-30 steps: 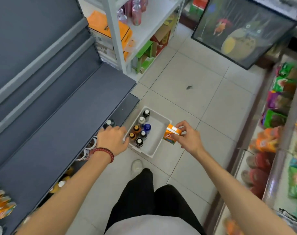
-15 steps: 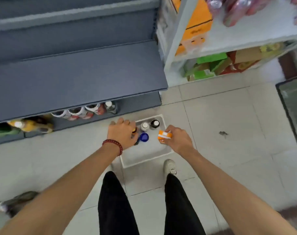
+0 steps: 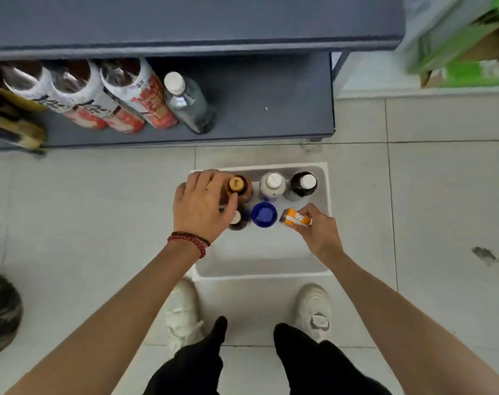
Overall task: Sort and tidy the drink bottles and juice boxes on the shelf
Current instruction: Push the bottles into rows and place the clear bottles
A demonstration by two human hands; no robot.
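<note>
A white tub (image 3: 271, 260) stands on the floor in front of my feet, holding several upright bottles. My left hand (image 3: 202, 206) curls round an amber bottle with an orange cap (image 3: 238, 187) at the tub's far left. Beside it stand a white-capped pale bottle (image 3: 273, 186), a dark bottle with a white cap (image 3: 303, 185), a blue-capped bottle (image 3: 264, 214) and a dark bottle (image 3: 236, 222) partly under my left hand. My right hand (image 3: 321, 233) pinches a small orange juice box (image 3: 295, 218) over the tub's right side.
The grey bottom shelf (image 3: 271, 109) carries three red-and-white labelled bottles (image 3: 140, 95) and a clear bottle (image 3: 189, 102) lying on their sides, with bare shelf to their right. Green cartons (image 3: 464, 52) sit at the top right. A dark round object (image 3: 0, 315) lies at the left edge.
The view has swung and dropped closer to the tub and bottom shelf. My left hand has closed on the amber bottle; my right hand still holds the juice box beside the tub's bottles.
</note>
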